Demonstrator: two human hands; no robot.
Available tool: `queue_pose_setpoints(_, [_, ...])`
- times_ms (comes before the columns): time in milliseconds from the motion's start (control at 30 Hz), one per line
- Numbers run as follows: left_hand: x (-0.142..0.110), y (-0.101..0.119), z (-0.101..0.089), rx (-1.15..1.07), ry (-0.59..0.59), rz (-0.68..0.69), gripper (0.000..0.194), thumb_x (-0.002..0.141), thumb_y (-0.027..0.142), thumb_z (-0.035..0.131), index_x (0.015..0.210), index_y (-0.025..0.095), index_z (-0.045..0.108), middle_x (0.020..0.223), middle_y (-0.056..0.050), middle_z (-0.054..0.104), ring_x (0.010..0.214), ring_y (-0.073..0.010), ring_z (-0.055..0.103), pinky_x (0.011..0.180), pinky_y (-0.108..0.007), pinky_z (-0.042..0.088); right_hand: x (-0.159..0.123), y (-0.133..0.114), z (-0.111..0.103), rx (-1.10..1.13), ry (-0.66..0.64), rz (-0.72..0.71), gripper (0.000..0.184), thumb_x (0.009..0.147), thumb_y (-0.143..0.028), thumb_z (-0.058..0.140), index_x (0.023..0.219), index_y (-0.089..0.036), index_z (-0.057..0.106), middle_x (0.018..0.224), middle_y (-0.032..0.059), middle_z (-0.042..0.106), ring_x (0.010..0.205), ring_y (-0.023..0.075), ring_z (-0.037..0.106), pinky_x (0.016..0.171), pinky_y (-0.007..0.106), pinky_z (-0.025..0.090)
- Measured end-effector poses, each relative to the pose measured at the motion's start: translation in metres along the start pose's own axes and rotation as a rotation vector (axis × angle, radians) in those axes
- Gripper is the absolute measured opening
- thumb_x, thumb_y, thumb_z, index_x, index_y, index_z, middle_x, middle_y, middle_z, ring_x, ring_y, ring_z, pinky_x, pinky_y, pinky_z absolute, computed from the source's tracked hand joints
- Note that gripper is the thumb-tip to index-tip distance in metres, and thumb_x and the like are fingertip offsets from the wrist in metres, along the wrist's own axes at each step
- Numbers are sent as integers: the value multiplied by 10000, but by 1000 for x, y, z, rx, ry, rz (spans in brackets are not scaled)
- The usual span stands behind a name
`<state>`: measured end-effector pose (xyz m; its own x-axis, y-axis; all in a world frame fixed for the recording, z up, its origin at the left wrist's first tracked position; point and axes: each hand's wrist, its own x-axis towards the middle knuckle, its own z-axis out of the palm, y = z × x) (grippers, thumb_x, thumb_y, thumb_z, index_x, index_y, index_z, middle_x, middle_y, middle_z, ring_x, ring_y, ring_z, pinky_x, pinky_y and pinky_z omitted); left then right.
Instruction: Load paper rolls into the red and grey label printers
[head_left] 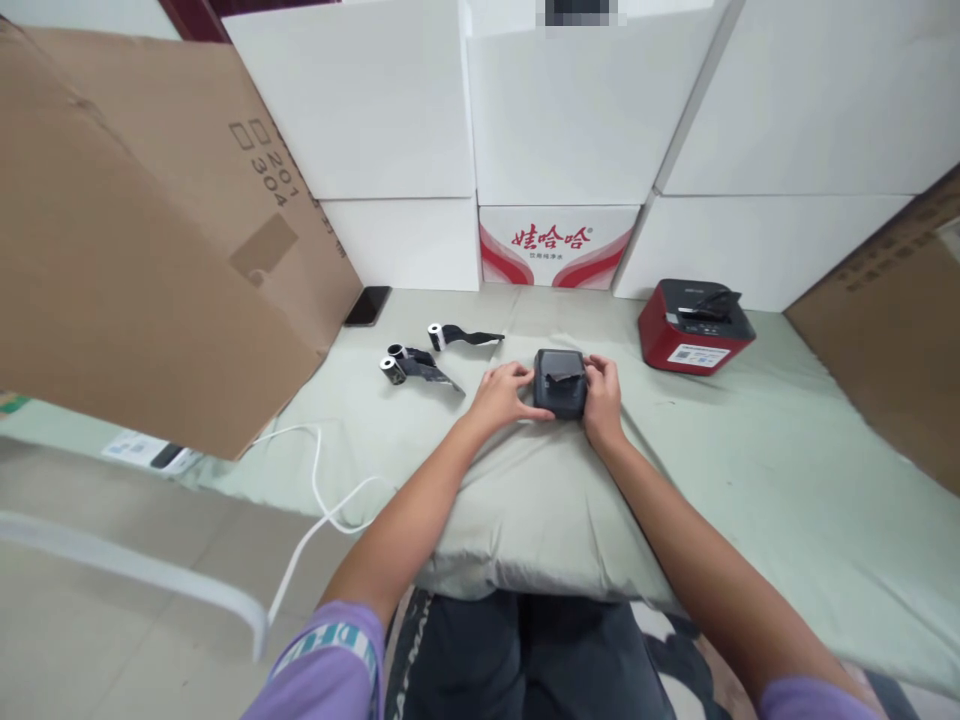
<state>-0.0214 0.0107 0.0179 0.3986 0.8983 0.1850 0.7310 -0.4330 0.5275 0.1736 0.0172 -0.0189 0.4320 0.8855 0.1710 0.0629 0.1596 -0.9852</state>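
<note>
A small black device that looks like a portable receipt printer (pixel 561 408) rests on the green cloth in front of me. A short strip of dark paper (pixel 564 378) sticks up from its top. My left hand (pixel 504 393) grips its left side, with the thumb along the near edge. Against its right side my right hand (pixel 602 398) is closed, fingers curled around the far corner. Left of my hands lie several small paper rolls (pixel 391 371) with dark tails unrolled. One roll (pixel 436 338) sits farther back, its tail pointing right.
At the right stands a red and black printer (pixel 679 345) with dark paper on top. A phone (pixel 367 306) lies at the back left. White boxes (pixel 559 130) form a wall behind; brown cardboard (pixel 165 230) flanks the left. A white cable (pixel 319 480) hangs over the cloth's edge.
</note>
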Motion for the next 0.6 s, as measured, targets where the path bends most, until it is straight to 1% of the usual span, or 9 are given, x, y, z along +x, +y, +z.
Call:
queue_pose_setpoints(167, [1, 4, -4, 25, -25, -14, 668, 667, 638, 833, 1216, 272, 727, 1238, -69, 657, 1243, -311, 574, 1150, -464, 371, -2, -6, 1, -31, -2, -16, 330, 857, -438, 498, 1114, -242, 566, 1216, 77, 669, 1181, 250, 602, 1103, 464, 410])
queue_pose_setpoints(333, [2, 5, -6, 43, -28, 4, 640, 671, 639, 825, 1177, 256, 742, 1219, -66, 665, 1241, -311, 577, 1174, -480, 334, -3, -11, 2, -51, 9, -26, 343, 832, -449, 498, 1086, -229, 567, 1209, 95, 664, 1173, 257, 597, 1108, 465, 406])
queue_pose_setpoints(433, [2, 5, -6, 57, -33, 7, 630, 680, 646, 816, 1173, 261, 742, 1228, -62, 666, 1242, -306, 578, 1192, -492, 305, -3, -11, 2, -51, 14, -27, 342, 825, -447, 502, 1086, -234, 563, 1196, 89, 671, 1158, 257, 602, 1100, 469, 412])
queue_pose_setpoints(500, [2, 4, -4, 56, -29, 9, 641, 689, 649, 807, 1198, 267, 733, 1229, -60, 669, 1235, -301, 583, 1189, -482, 311, -3, -11, 2, -48, 11, -26, 349, 825, -447, 504, 1101, -242, 559, 1196, 82, 677, 1161, 255, 603, 1100, 472, 413])
queue_pose_setpoints(600, [1, 1, 2, 52, 15, 12, 692, 677, 647, 817, 1239, 257, 716, 1214, -67, 679, 1212, -302, 597, 1154, -458, 353, -3, -9, 1, -42, -4, -21, 384, 833, -461, 504, 1150, -247, 546, 1208, 80, 675, 1174, 258, 604, 1109, 487, 404])
